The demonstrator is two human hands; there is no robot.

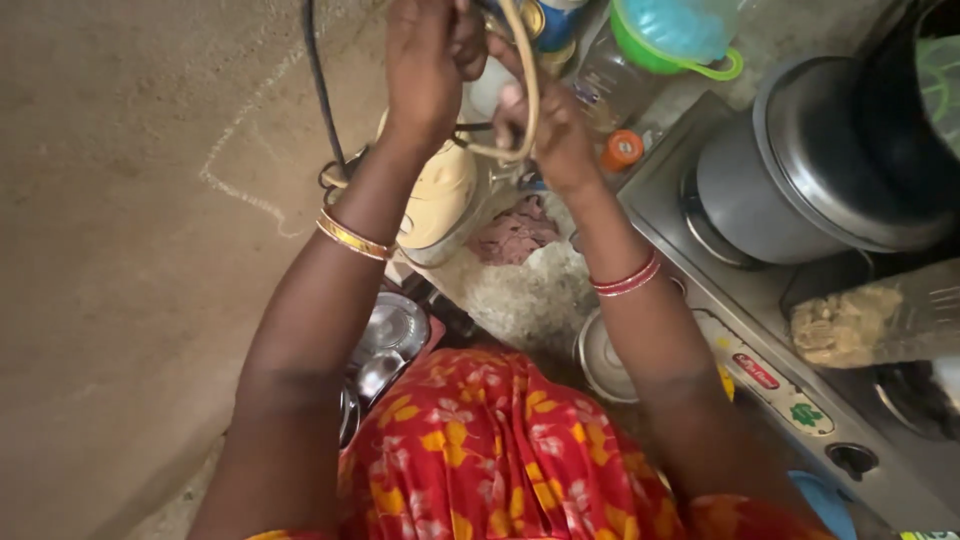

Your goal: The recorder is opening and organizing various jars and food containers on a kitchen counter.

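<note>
My left hand (425, 65) is raised at the top middle, fingers closed around the top of a cream-coloured cord (530, 90). My right hand (550, 125) sits just right of it, gripping the same cord, which loops round the fingers. Below the hands stands a cream and yellow appliance (440, 200) on the counter. A black cable (320, 80) runs down to it from the top edge. Bangles circle both wrists.
A gas stove (760, 330) fills the right side, with a lidded steel pot (810, 170) on a burner. A green-rimmed jug (680, 40), an orange-capped bottle (620, 150), a pink cloth (515, 235) and steel vessels (390, 330) crowd the counter. A bare wall (130, 250) is left.
</note>
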